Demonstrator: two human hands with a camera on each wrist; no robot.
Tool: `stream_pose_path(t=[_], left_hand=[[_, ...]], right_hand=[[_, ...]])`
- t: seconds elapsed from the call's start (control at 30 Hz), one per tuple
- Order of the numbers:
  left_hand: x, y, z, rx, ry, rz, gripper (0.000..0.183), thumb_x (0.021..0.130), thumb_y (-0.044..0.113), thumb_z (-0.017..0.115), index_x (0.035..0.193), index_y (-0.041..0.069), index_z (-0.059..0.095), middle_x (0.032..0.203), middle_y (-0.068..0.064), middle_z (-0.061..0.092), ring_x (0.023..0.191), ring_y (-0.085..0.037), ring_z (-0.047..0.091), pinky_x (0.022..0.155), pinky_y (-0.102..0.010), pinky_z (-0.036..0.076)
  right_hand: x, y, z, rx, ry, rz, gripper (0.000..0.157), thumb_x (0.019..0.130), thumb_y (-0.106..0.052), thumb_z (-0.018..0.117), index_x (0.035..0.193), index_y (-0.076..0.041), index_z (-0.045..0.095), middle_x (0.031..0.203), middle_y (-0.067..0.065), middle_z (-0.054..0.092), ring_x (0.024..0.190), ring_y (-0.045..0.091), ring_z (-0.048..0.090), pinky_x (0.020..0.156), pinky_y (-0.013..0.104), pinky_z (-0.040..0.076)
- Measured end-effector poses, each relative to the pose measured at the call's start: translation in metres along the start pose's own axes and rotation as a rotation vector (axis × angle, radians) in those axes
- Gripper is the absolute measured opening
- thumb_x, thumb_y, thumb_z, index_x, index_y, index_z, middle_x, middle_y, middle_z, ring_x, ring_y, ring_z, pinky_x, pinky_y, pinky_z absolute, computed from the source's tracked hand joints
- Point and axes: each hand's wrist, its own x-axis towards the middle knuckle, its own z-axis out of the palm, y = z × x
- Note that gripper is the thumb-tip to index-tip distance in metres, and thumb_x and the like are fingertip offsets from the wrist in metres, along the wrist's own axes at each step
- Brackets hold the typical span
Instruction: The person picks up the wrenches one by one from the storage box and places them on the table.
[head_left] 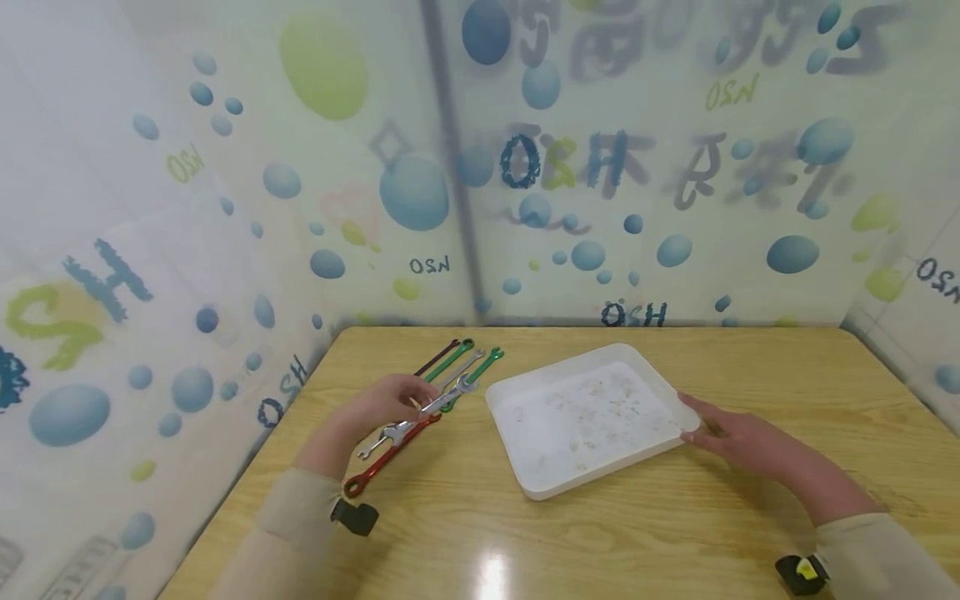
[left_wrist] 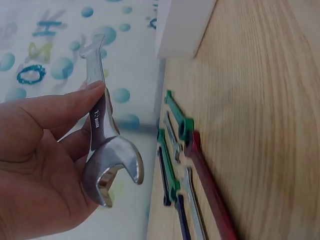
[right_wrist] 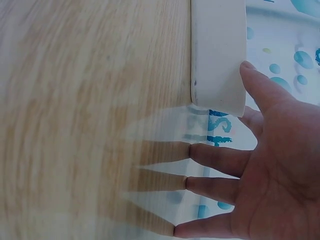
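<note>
My left hand (head_left: 393, 402) grips a silver open-end wrench (left_wrist: 107, 117) by its shank, thumb along one side, and holds it above the table. Below it lie several wrenches: a red wrench (head_left: 393, 454), a green wrench (head_left: 487, 364), another green wrench (head_left: 452, 358), a dark wrench (head_left: 437, 357) and small silver ones. A shallow white tray (head_left: 592, 483) rests to their right, its floor speckled with brownish marks or bits. At the tray's near right corner is my right hand (head_left: 738, 442); thumb and index finger hold the corner from two sides, other fingers spread toward the tabletop (right_wrist: 100, 125).
The wooden table (head_left: 600, 550) meets a printed curtain (head_left: 555, 275) at the back, and another curtain side (head_left: 225, 358) runs along its left edge. Dark devices are strapped at both wrists.
</note>
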Motion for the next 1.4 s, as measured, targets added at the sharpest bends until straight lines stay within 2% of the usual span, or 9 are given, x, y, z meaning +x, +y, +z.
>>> stream_pose_path(t=[0.33, 0.63, 0.93, 1.07, 1.27, 1.4], left_hand=[[-0.016, -0.029, -0.026, 0.022, 0.072, -0.023, 0.024, 0.089, -0.004, 0.064, 0.113, -0.005, 0.062, 0.099, -0.011, 0.062, 0.090, -0.023, 0.056, 0.075, -0.037, 0.049], [-0.022, -0.046, -0.042, 0.060, 0.059, -0.126, 0.022, 0.090, -0.002, 0.061, 0.112, -0.006, 0.060, 0.100, -0.014, 0.061, 0.088, -0.023, 0.055, 0.074, -0.036, 0.048], [-0.018, -0.063, -0.049, 0.095, 0.125, -0.299, 0.026, 0.088, -0.005, 0.059, 0.114, -0.007, 0.059, 0.110, -0.023, 0.060, 0.088, -0.026, 0.057, 0.072, -0.035, 0.049], [-0.013, -0.075, -0.050, 0.097, 0.132, -0.325, 0.029, 0.087, -0.005, 0.058, 0.116, -0.009, 0.058, 0.113, -0.026, 0.060, 0.089, -0.026, 0.058, 0.074, -0.037, 0.050], [-0.005, -0.089, -0.051, 0.102, 0.148, -0.391, 0.032, 0.087, -0.003, 0.060, 0.118, -0.009, 0.058, 0.105, -0.018, 0.059, 0.081, -0.022, 0.054, 0.069, -0.032, 0.047], [-0.002, -0.093, -0.051, 0.153, 0.162, -0.428, 0.030, 0.086, -0.002, 0.061, 0.116, -0.008, 0.062, 0.101, -0.015, 0.058, 0.080, -0.022, 0.051, 0.068, -0.030, 0.044]], right_hand=[[-0.001, 0.000, 0.000, -0.002, 0.007, 0.009, 0.084, 0.094, -0.061, 0.048, 0.155, -0.008, 0.022, 0.140, 0.039, 0.037, 0.125, 0.057, 0.037, 0.094, 0.067, 0.035], [-0.001, -0.002, 0.002, 0.009, 0.014, 0.003, 0.084, 0.094, -0.060, 0.049, 0.154, -0.007, 0.023, 0.141, 0.038, 0.036, 0.125, 0.058, 0.037, 0.094, 0.068, 0.035], [-0.002, -0.002, 0.002, -0.007, 0.008, 0.009, 0.085, 0.094, -0.061, 0.048, 0.154, -0.008, 0.022, 0.141, 0.038, 0.037, 0.124, 0.057, 0.039, 0.094, 0.067, 0.036], [-0.002, -0.003, 0.001, -0.012, 0.010, 0.011, 0.084, 0.094, -0.061, 0.048, 0.154, -0.008, 0.022, 0.141, 0.038, 0.037, 0.124, 0.058, 0.038, 0.094, 0.067, 0.036], [-0.002, -0.004, 0.000, -0.001, 0.009, 0.010, 0.083, 0.095, -0.059, 0.049, 0.154, -0.008, 0.022, 0.142, 0.038, 0.036, 0.125, 0.058, 0.036, 0.095, 0.067, 0.034], [-0.001, -0.003, 0.001, 0.005, 0.006, 0.016, 0.083, 0.095, -0.060, 0.049, 0.154, -0.008, 0.023, 0.142, 0.038, 0.036, 0.126, 0.058, 0.036, 0.095, 0.068, 0.034]])
